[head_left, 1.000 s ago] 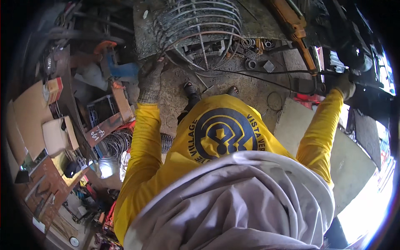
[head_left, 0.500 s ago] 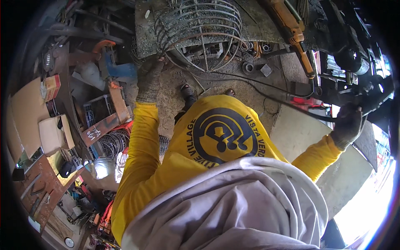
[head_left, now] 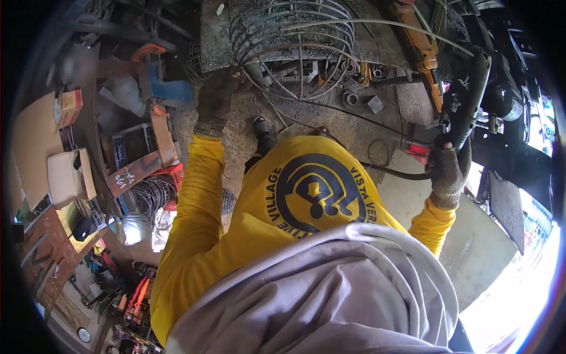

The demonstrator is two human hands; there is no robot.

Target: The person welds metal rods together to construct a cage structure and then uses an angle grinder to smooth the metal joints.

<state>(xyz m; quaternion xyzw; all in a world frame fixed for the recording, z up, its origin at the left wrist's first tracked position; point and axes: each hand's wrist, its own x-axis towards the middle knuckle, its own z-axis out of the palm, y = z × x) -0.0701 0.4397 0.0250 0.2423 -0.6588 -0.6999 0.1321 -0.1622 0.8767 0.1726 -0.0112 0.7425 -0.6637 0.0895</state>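
Note:
My left hand (head_left: 216,106), in a dark worn glove, is closed at the left end of the rim of a round cage of bent metal rods (head_left: 300,71). The cage lies at the top middle, partly on the bench. My right hand (head_left: 449,171), also gloved, grips a dark welding electrode holder (head_left: 471,97) that points up and away. A long thin welding rod (head_left: 377,22) reaches left from the holder's tip and passes across the view of the cage. From my right hand a black cable (head_left: 398,173) runs off to the left.
The cage is on a littered metal bench top (head_left: 215,44). An orange power tool (head_left: 415,38) lies at its right. A metal ring (head_left: 350,97) sits on the floor beyond my feet. Left are a blue metal piece (head_left: 165,88), wire coils (head_left: 147,194) and a cardboard box (head_left: 68,177). A grey board (head_left: 483,248) is at right.
My right hand has come leftward and inward with the electrode holder, now turned upward so its rod shows over the cage. My left hand stays at the rim.

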